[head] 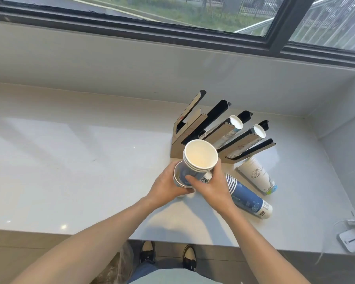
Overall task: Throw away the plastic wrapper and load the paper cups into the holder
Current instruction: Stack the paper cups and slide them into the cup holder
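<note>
A slanted cup holder (193, 128) with several black-and-tan slots stands on the white counter; two of its right slots hold stacks of white cups (236, 122). Just in front of it, my right hand (211, 185) grips a short stack of paper cups (200, 154), mouth tilted up toward me. My left hand (166, 187) holds a lower stack of cups (179, 179) that the upper stack is coming out of. A blue cup stack (248, 198) and a white cup stack (258, 176) lie on their sides to the right. Clear plastic wrapper (123, 261) lies on the floor by my feet.
The white counter (70, 160) runs left, with a wall and dark-framed window behind. A white device with cables (350, 240) sits at the counter's right front corner. My shoes (168, 255) show below the counter edge.
</note>
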